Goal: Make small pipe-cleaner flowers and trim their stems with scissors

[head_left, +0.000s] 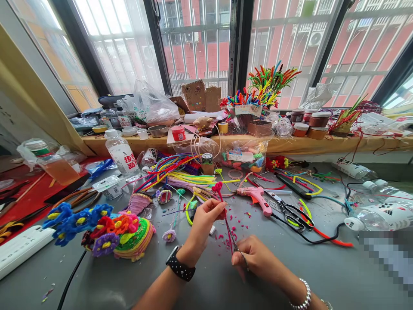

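My left hand, wearing a dark dotted watch band, pinches a pink pipe-cleaner flower just below its head. Its thin pinkish-red stem hangs down toward my right hand. That hand is closed round the handles of small scissors, whose blades point up along the stem. Whether the blades touch the stem I cannot tell. Pink fuzz clippings lie scattered on the grey table beneath and around both hands.
A pink glue gun and larger black-handled scissors lie to the right. Pipe-cleaner flowers stand at left. Bundled pipe cleaners lie behind my hands. Plastic bottles stand or lie at both sides. A cluttered sill runs along the back.
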`<state>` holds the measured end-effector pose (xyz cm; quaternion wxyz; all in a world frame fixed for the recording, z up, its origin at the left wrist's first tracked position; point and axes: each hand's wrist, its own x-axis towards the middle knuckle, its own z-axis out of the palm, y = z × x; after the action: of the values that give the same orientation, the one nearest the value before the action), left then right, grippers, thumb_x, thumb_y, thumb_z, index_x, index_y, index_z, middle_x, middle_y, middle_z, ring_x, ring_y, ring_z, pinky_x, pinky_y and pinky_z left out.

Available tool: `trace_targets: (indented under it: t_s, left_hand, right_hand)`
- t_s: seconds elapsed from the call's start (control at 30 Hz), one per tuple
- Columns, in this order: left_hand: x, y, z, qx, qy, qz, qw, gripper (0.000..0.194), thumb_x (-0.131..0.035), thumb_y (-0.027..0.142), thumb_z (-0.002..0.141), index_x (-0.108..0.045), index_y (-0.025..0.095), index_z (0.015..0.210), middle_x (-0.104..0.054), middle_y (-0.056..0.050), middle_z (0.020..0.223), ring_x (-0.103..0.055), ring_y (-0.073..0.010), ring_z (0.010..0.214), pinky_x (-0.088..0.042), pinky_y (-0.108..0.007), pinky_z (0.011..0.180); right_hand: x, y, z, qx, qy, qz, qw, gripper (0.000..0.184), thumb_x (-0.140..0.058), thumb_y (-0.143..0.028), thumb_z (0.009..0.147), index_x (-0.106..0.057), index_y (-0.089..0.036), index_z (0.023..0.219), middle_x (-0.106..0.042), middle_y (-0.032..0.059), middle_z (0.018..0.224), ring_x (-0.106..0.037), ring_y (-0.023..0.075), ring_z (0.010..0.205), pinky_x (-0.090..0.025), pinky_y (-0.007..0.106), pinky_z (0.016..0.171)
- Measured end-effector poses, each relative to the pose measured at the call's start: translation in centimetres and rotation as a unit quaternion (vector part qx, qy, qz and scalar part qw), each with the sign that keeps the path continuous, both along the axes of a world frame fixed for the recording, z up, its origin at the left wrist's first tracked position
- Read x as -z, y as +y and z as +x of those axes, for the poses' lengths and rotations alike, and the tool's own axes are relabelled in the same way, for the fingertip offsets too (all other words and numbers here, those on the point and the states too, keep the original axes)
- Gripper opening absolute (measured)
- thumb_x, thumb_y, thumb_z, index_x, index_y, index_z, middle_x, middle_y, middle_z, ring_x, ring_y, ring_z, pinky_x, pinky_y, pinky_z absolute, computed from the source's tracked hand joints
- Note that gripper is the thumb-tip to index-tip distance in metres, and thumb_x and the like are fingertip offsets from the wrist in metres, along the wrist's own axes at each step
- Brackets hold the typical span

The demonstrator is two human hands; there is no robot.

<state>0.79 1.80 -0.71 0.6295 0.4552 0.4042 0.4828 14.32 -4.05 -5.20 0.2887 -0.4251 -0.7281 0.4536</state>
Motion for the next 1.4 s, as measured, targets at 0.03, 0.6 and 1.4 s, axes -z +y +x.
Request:
trace_targets:
  t_s: [0.03,0.6,1.4]
  left_hand:
    - [0.0,0.0,0.0,-0.005,-0.001,0.0,1.0,0.02,-0.064,0.027,0.061,-0.05,0.013,0.056,-0.048,0.004,0.053,-0.043,-0.0058,0.05,-0.039,-0.019,0.053]
    - [-0.3,-0.2,0.1,0.023,-0.001,-0.009,1.0,0.019,-0.064,0.028,0.06,-0.051,0.014,0.056,-0.049,0.003,0.054,-0.045,-0.0068,0.052,-0.039,-0.02,0.055]
    - [0.0,-0.4,0.3,0.037,0.04,0.002,0.999,0.019,-0.059,0.028,0.063,-0.048,0.016,0.054,-0.041,0.004,0.056,-0.035,-0.0084,0.056,-0.031,-0.021,0.057]
  right_hand:
    - [0.0,0.0,0.0,0.003,0.004,-0.005,1.0,0.074,-0.025,-0.075,0.064,-0.052,-0.012,0.037,-0.031,-0.0025,0.035,-0.033,0.0072,0.041,-0.026,0.02,0.044]
    - [-1.1,-0.2,1.3,-0.064,-0.057,0.027,0.996,0.085,-0.007,-0.072,0.07,-0.065,-0.01,0.061,-0.036,-0.002,0.047,-0.036,0.0079,0.046,-0.026,0.02,0.046]
    - [-0.4,0.0,0.5,-0.02,-0.043,0.018,0.999,0.08,-0.017,-0.072,0.069,-0.062,-0.011,0.047,-0.03,-0.0029,0.036,-0.033,0.0069,0.042,-0.025,0.019,0.043]
